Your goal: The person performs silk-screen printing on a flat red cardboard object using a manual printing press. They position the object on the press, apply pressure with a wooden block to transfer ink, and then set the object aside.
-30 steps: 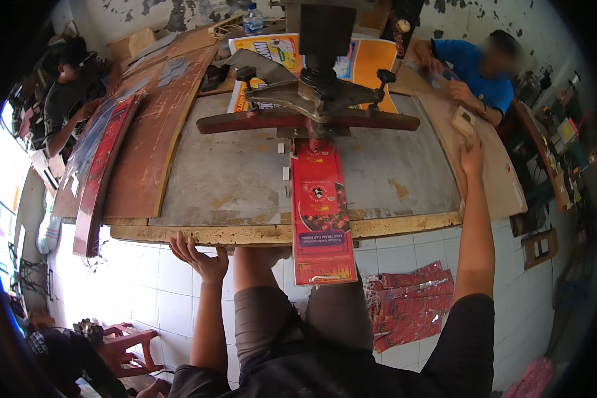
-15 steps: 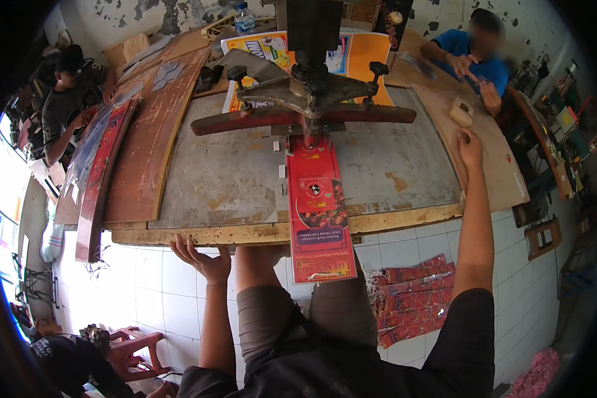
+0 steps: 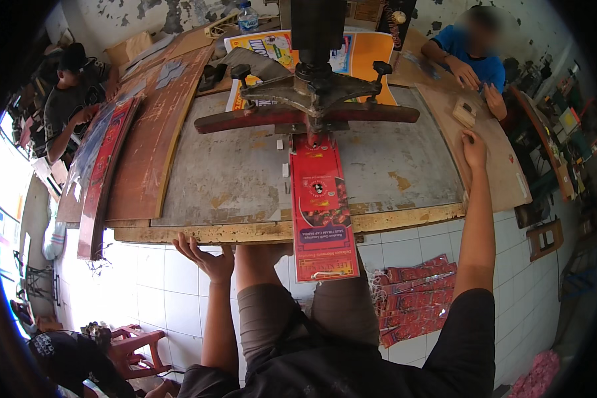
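A long red printed card strip [image 3: 322, 192] lies lengthwise under the metal press head [image 3: 312, 93], its near end hanging past the table's front edge over my lap. A white string end shows at that near end. My left hand [image 3: 209, 260] is at the wooden front edge [image 3: 259, 233] of the press table, fingers spread and pointing up against it. My right hand [image 3: 474, 151] rests on the brown board at the right, fingers curled together around a small dark spot that I cannot make out. Neither hand touches the strip.
Red printed packs [image 3: 414, 298] lie on the white tiled floor. A red strip stack [image 3: 106, 172] lies on the left board. A wooden block [image 3: 465, 114] sits beyond my right hand. Co-workers [image 3: 474, 60] sit at both sides. A red stool [image 3: 139, 351] stands lower left.
The whole view has shifted slightly. My hands and the red strip keep their places on the table. The co-worker at the right has lowered their hands.
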The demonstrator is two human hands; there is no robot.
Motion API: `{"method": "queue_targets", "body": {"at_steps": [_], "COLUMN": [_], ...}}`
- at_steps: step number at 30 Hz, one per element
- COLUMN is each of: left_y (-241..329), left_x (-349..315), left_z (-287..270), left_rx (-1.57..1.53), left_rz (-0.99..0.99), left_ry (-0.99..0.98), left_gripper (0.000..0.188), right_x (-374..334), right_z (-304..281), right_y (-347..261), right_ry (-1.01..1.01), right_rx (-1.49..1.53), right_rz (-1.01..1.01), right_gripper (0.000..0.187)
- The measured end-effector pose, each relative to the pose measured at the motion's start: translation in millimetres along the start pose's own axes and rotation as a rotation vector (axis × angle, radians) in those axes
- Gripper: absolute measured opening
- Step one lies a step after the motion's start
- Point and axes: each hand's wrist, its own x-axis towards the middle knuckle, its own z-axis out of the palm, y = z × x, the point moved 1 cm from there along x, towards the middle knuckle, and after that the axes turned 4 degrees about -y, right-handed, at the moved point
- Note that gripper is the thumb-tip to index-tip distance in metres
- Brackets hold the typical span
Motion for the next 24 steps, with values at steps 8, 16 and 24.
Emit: {"method": "queue_targets", "body": {"at_steps": [8, 16, 24], "left_y": [3, 2, 3], "left_x": [3, 2, 0], "left_z": [0, -3, 1], "left_rx": [-0.008, -0.001, -0.018], "left_rz": [0.034, 0.019, 0.010], "left_ry": [-0.018, -0.017, -0.023], "left_gripper": [0.089, 0.088, 0.089], "right_x": [2, 6, 13], "right_z": [-3, 4, 1], "right_y": [7, 10, 24], "right_ry": [-0.004, 0.013, 0.038], "right_rx": [0.010, 0.017, 0.030], "right_rz": [-0.032, -0.070, -0.101], "right_gripper": [0.030, 0.030, 0.030]}}
